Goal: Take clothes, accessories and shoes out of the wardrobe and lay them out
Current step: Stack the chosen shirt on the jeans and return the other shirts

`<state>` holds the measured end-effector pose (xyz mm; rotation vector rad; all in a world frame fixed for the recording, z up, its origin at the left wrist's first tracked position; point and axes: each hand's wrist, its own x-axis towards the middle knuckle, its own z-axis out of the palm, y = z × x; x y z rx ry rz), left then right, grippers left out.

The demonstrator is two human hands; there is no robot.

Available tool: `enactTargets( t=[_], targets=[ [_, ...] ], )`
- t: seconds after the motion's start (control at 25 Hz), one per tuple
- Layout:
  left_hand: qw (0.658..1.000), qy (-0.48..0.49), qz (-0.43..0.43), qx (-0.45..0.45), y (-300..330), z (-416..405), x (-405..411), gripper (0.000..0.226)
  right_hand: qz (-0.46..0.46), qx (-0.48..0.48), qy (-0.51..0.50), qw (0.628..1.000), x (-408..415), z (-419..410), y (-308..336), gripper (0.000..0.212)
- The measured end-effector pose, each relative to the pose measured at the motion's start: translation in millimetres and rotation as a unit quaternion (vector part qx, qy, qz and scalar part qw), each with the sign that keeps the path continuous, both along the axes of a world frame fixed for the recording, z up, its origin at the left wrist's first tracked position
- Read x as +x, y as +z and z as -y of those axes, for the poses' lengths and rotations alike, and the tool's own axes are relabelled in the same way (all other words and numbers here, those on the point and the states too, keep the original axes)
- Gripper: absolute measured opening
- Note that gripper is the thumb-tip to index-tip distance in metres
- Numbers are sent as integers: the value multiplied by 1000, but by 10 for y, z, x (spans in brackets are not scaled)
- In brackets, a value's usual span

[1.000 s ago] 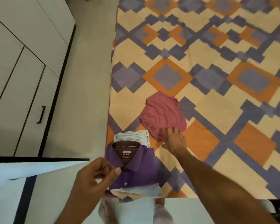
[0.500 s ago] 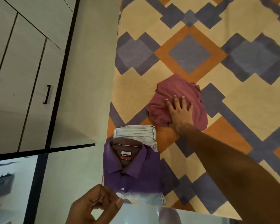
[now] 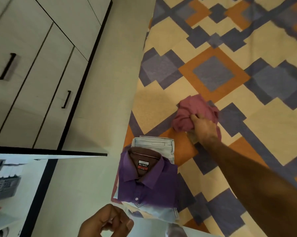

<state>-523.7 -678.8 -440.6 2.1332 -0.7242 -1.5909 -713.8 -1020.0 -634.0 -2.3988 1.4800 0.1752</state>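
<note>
A crumpled pink-red garment (image 3: 187,115) lies on the patterned bed cover (image 3: 247,103), and my right hand (image 3: 204,129) is closed on its bunched near edge, arm stretched out from the lower right. Closer to me a folded purple shirt (image 3: 147,182) with a brown inner collar sits on top of folded pale blue jeans (image 3: 154,142) at the bed's near left corner. My left hand (image 3: 106,223) hovers at the bottom edge with its fingers curled loosely, holding nothing.
White wardrobe doors (image 3: 33,74) with black handles (image 3: 66,99) line the left. An open wardrobe door (image 3: 48,153) juts out at lower left, with shelves and a grey basket (image 3: 4,187) behind it. A strip of pale floor (image 3: 101,100) runs between wardrobe and bed.
My right hand went from lying flat on the pink-red garment to gripping it, and the cloth has bunched into a smaller heap. The view has tilted and moved closer.
</note>
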Motion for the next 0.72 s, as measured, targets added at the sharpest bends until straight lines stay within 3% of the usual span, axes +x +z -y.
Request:
enactTargets(
  t=[0.08, 0.12, 0.24, 0.4, 0.52, 0.72],
  targets=[
    [995, 22, 56, -77, 398, -103, 80, 19, 63, -16, -5, 998, 67, -211, 474, 39],
    [987, 49, 94, -124, 539, -139, 128, 27, 99, -17, -10, 995, 110, -324, 703, 39],
    [962, 119, 118, -214, 1054, -433, 456, 23, 204, -29, 37, 978, 391, -927, 1527, 43],
    [909, 196, 198, -311, 1703, -1037, 1210, 42, 324, -23, 103, 940, 982, -1914, 2618, 43],
    [864, 242, 223, -382, 2205, -1734, 1780, 44, 403, -15, 167, 900, 1539, -2804, 3392, 42],
    [790, 301, 303, -440, 2788, -3398, 2693, 32, 431, 39, 270, 860, 2554, -4257, 4330, 44]
  ],
)
